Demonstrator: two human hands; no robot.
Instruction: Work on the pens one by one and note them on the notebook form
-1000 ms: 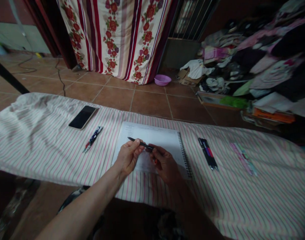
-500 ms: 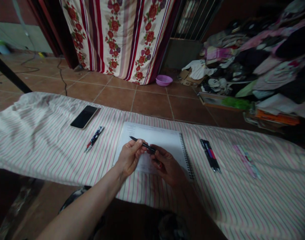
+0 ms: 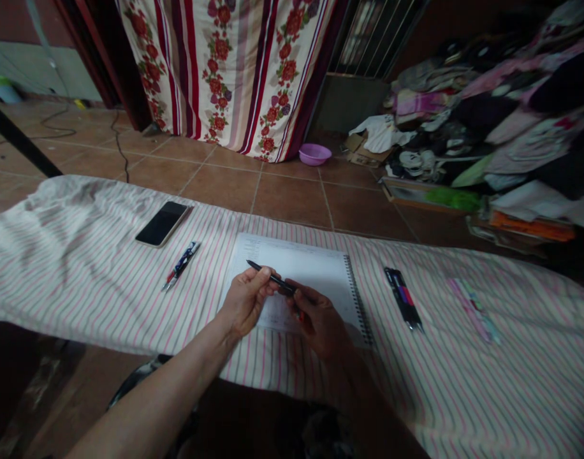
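A black pen (image 3: 283, 284) is held between both hands above an open spiral notebook (image 3: 311, 258). My left hand (image 3: 247, 301) is closed on the pen's middle, thumb on top, with one tapered end pointing up and left. Around the other end, the fingers of my right hand (image 3: 324, 324) are closed. A small red spot shows among the right fingers; I cannot make out what it belongs to. The notebook's page carries faint writing at its upper left, and its wire coil runs down the right side. Both forearms cover part of its lower edge.
Left of the notebook lie pens (image 3: 181, 266) and a phone (image 3: 162, 224). To the right are dark pens (image 3: 403, 298) and pastel pens (image 3: 474, 311). Everything rests on a striped cloth (image 3: 105, 280). Beyond, on the tiled floor, are a purple basin (image 3: 314, 153) and piled clothes (image 3: 502, 121).
Both hands and the pen have shifted very slightly left. The red spot in the right hand sits a little differently. The grip on the pen stays the same.
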